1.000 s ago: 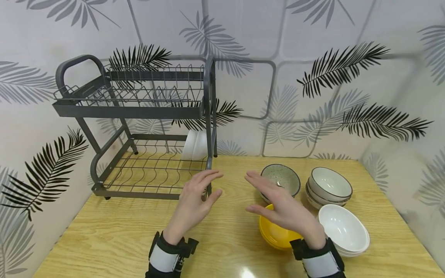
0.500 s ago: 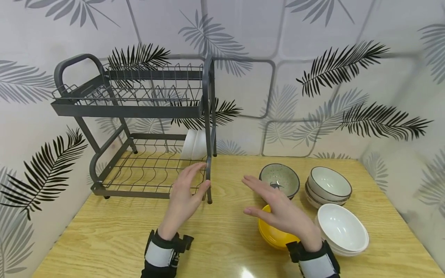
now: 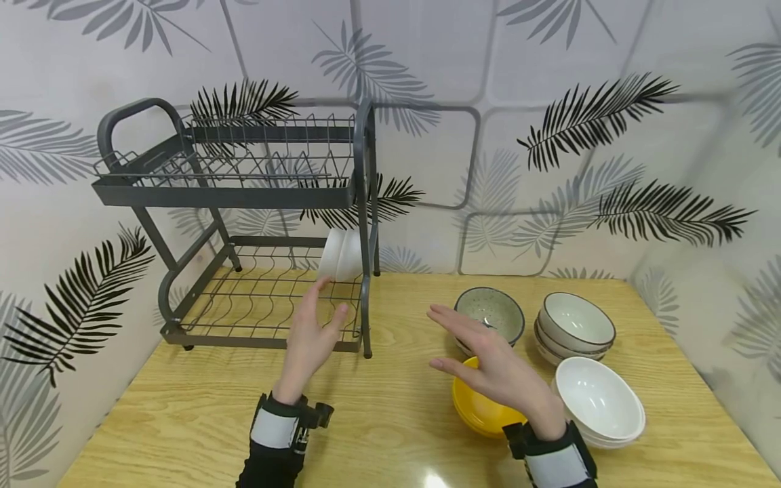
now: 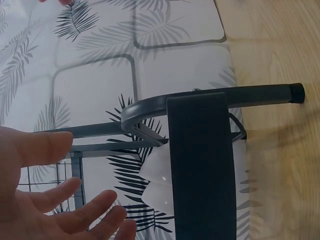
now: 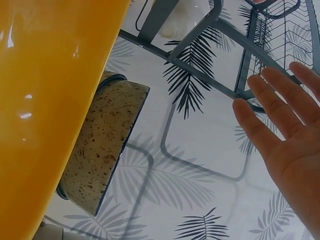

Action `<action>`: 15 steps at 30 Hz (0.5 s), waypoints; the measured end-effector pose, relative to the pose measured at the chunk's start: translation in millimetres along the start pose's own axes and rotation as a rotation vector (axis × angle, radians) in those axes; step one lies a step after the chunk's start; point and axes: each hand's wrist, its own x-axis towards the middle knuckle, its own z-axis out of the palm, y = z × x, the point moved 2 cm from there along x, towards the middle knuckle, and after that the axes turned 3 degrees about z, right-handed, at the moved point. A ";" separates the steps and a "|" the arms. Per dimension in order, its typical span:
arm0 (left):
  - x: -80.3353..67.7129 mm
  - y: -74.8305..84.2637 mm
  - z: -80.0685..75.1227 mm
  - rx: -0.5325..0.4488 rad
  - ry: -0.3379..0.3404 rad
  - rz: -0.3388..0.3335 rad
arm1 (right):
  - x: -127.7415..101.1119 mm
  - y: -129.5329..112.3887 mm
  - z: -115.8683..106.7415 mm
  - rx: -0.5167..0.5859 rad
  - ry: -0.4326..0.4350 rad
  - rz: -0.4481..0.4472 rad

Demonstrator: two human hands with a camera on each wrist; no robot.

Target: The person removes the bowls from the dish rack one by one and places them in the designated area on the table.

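Note:
My left hand (image 3: pixel 309 342) hovers in front of the lower tier of a dark grey dish rack (image 3: pixel 226 196), fingers spread and nothing in its grasp. Two white bowls (image 3: pixel 340 254) stand on edge at the right end of that tier. Above the yellow bowls (image 3: pixel 488 413) my right hand (image 3: pixel 497 359) is held out with straight fingers, thumb apart, holding nothing. Behind it is a speckled grey-green bowl (image 3: pixel 497 312). The right wrist view shows the yellow bowl (image 5: pixel 50 100) very close, with the speckled bowl (image 5: pixel 105 145) beyond.
Stacked cream bowls with dark rims (image 3: pixel 576 325) stand at the back right. Nearer the front are stacked white bowls (image 3: pixel 601 403). All the stacks rest on a wooden table (image 3: pixel 378 420) against a leaf-patterned wall (image 3: pixel 421 54). The rack's upper tier (image 3: pixel 232 163) overhangs its lower one.
My left hand has moved left, from beside the rack's right front leg to before its lower tier. My right hand has hardly moved. The bowls stay where they were.

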 end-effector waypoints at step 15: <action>36.5 -19.0 -5.8 -0.070 -0.104 -0.155 | -0.8 -1.9 -3.6 0.012 0.063 -0.053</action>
